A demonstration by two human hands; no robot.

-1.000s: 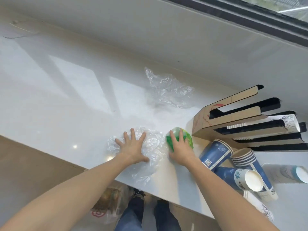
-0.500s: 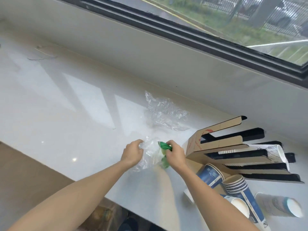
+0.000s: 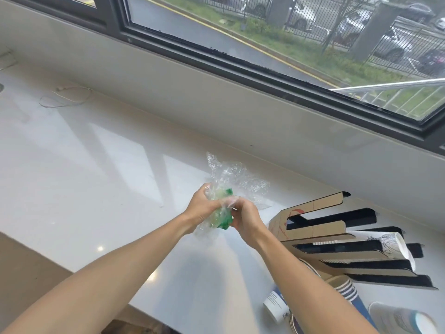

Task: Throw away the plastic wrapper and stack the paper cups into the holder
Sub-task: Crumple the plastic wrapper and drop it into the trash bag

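Above the white counter, my left hand and my right hand squeeze a clear and green plastic wrapper into a ball between them. A second clear wrapper lies crumpled on the counter just behind my hands. The cardboard cup holder lies on its side at the right, with a white patterned cup in one slot. Loose blue and white paper cups lie in front of the holder by my right forearm.
A white cable lies at the far left of the counter. The window sill wall rises behind the counter. The counter's front edge runs under my left forearm, with brown floor below.
My hands have lifted the wrapper off the counter and bunched it tighter between them. The view has tilted up, showing more of the window.
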